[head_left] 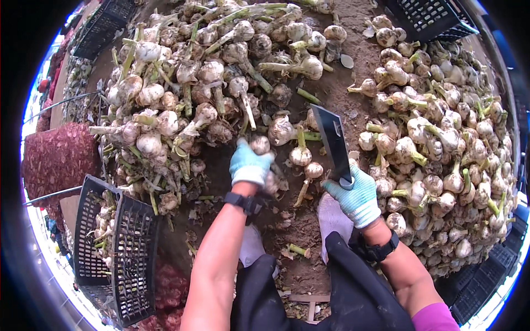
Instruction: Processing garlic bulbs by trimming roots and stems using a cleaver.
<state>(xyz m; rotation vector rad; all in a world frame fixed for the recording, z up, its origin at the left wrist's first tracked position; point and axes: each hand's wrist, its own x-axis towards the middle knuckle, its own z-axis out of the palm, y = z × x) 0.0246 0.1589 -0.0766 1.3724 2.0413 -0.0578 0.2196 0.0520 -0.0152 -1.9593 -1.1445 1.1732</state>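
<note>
My left hand (251, 164), in a light-blue and white knit glove, has its fingers curled around a dirty garlic bulb (260, 144) at the edge of the left heap. Part of that bulb is covered by the glove. Beside the palm is a blurred pale shape. In my right hand (356, 194), gloved alike, is a cleaver (329, 138) with a broad dark blade pointing up and away. Its handle is mostly hidden in the fist. Between the hands, loose garlic bulbs with cut green stems (301, 155) lie on the soil.
A heap of long-stemmed garlic (212, 71) spreads at left and far; a heap of short-stemmed bulbs (441, 138) fills the right. Black plastic crates stand at near left (132, 254), far left (105, 27) and far right (428, 19). A red mesh sack (59, 157) lies at left.
</note>
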